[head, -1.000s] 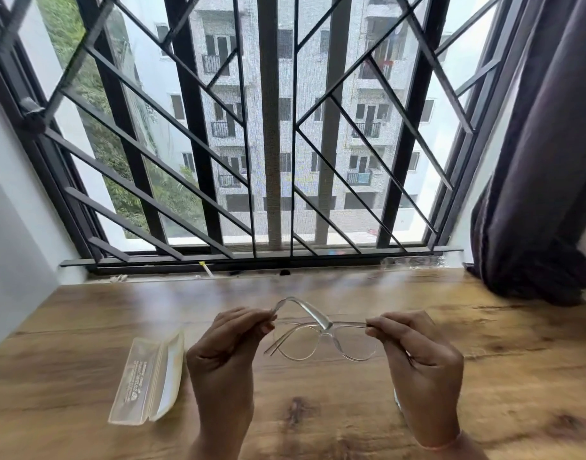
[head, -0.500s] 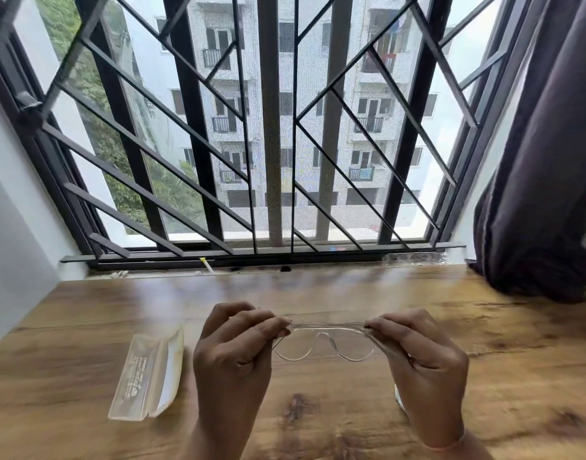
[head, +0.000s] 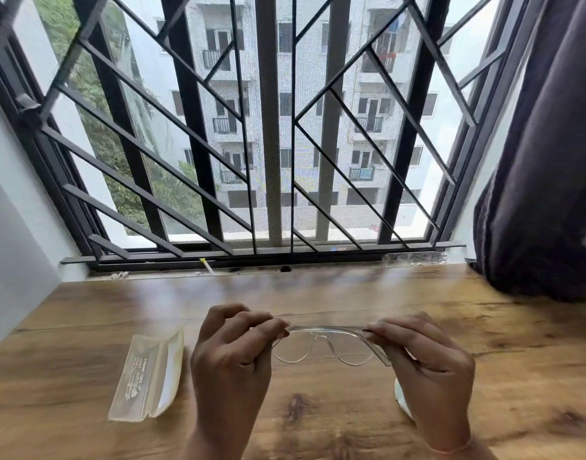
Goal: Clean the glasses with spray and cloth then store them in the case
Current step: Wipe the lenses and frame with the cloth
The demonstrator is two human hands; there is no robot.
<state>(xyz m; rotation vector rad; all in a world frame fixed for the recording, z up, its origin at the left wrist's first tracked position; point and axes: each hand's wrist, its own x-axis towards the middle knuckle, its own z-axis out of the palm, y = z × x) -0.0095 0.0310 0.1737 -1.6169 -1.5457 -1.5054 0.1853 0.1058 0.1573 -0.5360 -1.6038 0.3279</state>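
My left hand (head: 231,353) and right hand (head: 427,370) each pinch an end of the glasses (head: 324,343), temples look folded; case (head: 145,373) open on bench (head: 318,293) at left, so I'd say only stowing remains.

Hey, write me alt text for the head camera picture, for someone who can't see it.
The left hand and right hand pinch the two ends of clear-framed glasses above a wooden table. A clear case lies on the table beside the left hand. Behind are a barred window and a dark curtain.
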